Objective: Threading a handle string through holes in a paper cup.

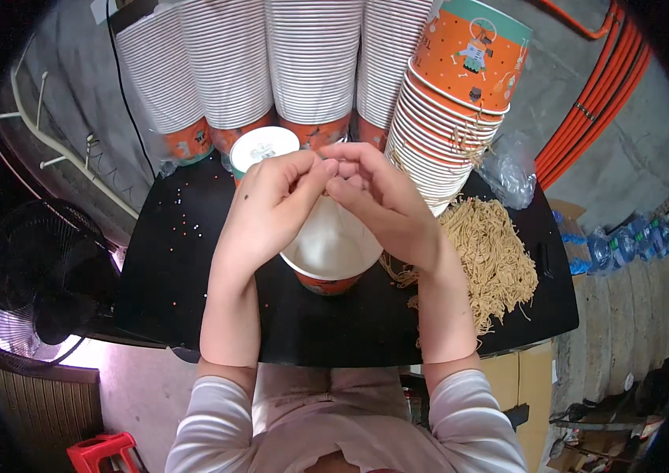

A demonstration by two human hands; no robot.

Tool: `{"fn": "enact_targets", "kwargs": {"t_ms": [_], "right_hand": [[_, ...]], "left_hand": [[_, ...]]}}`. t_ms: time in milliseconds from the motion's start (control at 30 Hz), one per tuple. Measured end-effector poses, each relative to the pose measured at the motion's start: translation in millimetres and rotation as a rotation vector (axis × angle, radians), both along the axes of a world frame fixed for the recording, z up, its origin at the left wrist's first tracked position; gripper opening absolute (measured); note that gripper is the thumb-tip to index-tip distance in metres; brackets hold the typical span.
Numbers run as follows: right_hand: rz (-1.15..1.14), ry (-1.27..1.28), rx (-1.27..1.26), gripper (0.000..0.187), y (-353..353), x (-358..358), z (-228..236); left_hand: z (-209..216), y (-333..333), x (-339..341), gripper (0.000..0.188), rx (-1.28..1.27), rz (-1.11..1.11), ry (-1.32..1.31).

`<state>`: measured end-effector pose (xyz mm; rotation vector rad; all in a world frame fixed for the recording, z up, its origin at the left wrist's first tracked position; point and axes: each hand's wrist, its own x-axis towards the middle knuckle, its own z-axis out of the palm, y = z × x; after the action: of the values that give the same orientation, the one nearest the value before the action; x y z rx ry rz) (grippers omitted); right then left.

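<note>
My left hand [267, 197] and my right hand [385, 197] meet over an open paper bucket [326, 280], white inside and orange outside. The fingertips of both hands are curled and pinched together. Whatever they hold, if anything, is too small or hidden to make out. Under my hands the bucket stands upright on the black table, its far rim partly covered by them. Just behind my left hand is a smaller-looking paper tub [266, 144] with its white round end facing up. A heap of tan strings [500, 256] lies beside my right forearm.
Tall wrapped stacks of paper buckets [311, 63] line the table's back. A leaning stack [437, 134] with strings on it stands behind my right hand, near a crumpled plastic bag [509, 173]. Small beads dot the table's left. A black fan [39, 276] stands left.
</note>
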<state>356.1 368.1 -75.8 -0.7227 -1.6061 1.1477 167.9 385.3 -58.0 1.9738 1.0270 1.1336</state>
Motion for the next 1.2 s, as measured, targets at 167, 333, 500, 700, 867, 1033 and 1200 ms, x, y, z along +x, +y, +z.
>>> {"fn": "enact_targets", "kwargs": {"t_ms": [167, 333, 500, 700, 867, 1033, 1200], "right_hand": [[-0.229, -0.192, 0.114, 0.02, -4, 9, 10], [-0.396, -0.213, 0.253, 0.014, -6, 11, 15], [-0.457, -0.28, 0.379, 0.016, -6, 13, 16], [-0.538, -0.223, 0.394, 0.015, -5, 19, 16], [-0.538, -0.29, 0.418, 0.011, -11, 23, 23], [-0.48, -0.29, 0.42, 0.011, -14, 21, 25], [-0.452, -0.42, 0.535, 0.011, -23, 25, 35]], "left_hand": [[2, 1, -6, 0.035, -0.036, -0.034, 0.039], [2, 4, -7, 0.035, -0.157, -0.109, -0.04], [4, 0, -8, 0.035, -0.123, -0.123, -0.058], [12, -8, -12, 0.021, 0.097, -0.208, 0.27], [-18, 0, -9, 0.05, 0.068, -0.513, 0.601], [-32, 5, 11, 0.036, 0.011, -0.477, 0.77], [-17, 6, 1, 0.025, 0.257, -0.23, 0.595]]}}
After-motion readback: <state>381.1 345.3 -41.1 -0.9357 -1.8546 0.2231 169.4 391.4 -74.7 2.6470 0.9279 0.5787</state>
